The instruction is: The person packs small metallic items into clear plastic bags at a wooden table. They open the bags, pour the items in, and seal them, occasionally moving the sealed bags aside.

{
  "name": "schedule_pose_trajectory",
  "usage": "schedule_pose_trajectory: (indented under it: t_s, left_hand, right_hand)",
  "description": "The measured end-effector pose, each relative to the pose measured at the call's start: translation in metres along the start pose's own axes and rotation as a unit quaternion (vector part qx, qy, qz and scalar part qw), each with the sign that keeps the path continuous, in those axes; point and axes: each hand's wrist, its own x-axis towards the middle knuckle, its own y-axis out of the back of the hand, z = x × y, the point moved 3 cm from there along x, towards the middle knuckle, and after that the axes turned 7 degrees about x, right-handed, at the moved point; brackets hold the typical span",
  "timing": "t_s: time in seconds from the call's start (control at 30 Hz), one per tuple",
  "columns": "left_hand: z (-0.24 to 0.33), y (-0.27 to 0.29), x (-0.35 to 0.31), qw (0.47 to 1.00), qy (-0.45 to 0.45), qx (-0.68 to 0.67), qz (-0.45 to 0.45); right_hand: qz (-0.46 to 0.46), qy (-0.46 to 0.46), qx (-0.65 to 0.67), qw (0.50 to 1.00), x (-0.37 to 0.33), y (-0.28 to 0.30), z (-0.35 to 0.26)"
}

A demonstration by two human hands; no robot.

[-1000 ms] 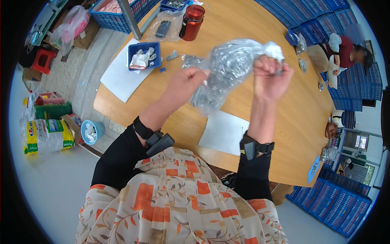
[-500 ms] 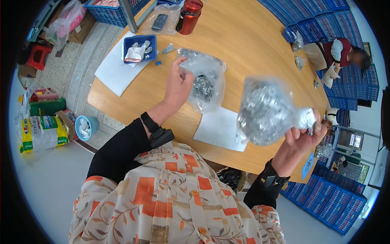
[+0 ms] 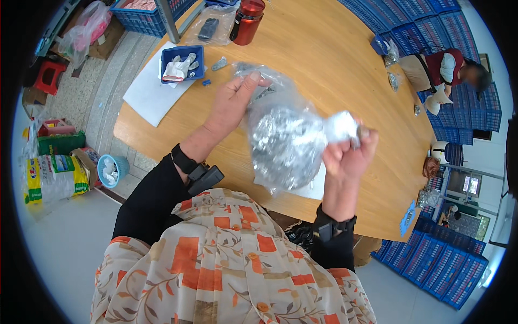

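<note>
My right hand point(image 3: 347, 156) grips the gathered neck of a clear plastic bag point(image 3: 286, 146) filled with small shiny silvery pieces, too blurred to name. It hangs over the near part of the wooden table point(image 3: 345, 59). Behind and partly covered by it lies a second clear plastic bag point(image 3: 280, 81); dark pieces show inside. My left hand point(image 3: 231, 102) is closed at that second bag's left edge, thumb and fingers pinching its plastic. A white sheet point(image 3: 319, 186) lies under the filled bag, mostly hidden.
Left on the table are a blue bin point(image 3: 199, 67) with white gloves, a small grey piece point(image 3: 219, 63) and a white sheet point(image 3: 148, 97). A red flask point(image 3: 248, 21) stands farther back. Another person point(image 3: 440, 70) is at the right, near stacked blue crates point(image 3: 431, 264).
My right hand has brought the filled bag leftward, in front of the second bag. My left hand, fingers loosely curled before, has closed on the second bag's edge.
</note>
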Motion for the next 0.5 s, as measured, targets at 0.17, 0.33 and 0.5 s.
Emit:
schedule_pose_trajectory:
  t_s: [0.17,0.33,0.5]
  left_hand:
    - [-0.001,-0.01,0.0,0.993,-0.094,0.058,0.05]
    - [0.007,-0.033,0.005,0.973,-0.127,0.165,0.102]
    - [0.001,-0.03,0.022,0.971,-0.145,0.155,0.105]
  right_hand:
    - [0.093,0.084,0.014,0.992,0.047,0.025,0.007]
    - [0.183,0.216,0.032,0.958,0.094,0.042,0.022]
    - [0.165,0.244,0.056,0.954,0.125,0.032,0.018]
